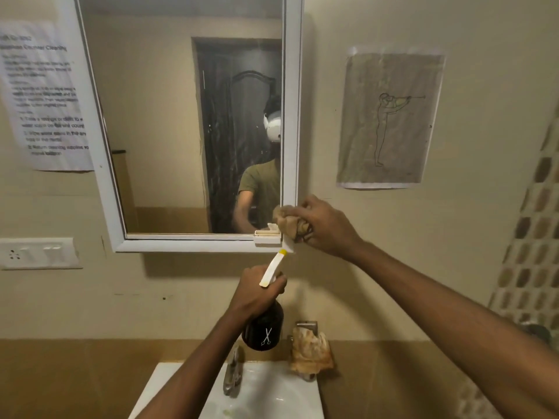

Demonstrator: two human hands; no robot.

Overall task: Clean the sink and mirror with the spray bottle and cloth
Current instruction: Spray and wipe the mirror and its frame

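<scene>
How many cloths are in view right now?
2. One cloth is bunched in the right hand at the mirror's lower right corner; a second cloth hangs behind the sink. Others may be hidden.

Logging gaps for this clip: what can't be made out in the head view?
- Notice: text blurred, left edge cut off.
- Sink: basin cut by bottom edge, partly behind left arm.
- Cloth: bunched in right hand; contact with mirror unclear.
- Bottle: trigger hidden by left hand.

The spray bottle [263, 329] looks like dark glossy plastic with a pale matt nozzle. The cloth [292, 226] is soft, crumpled tan fabric at the mirror's [181, 131] five o'clock corner; the sink [272, 394] is smooth glossy white ceramic with a shiny metal tap [233, 373].
</scene>
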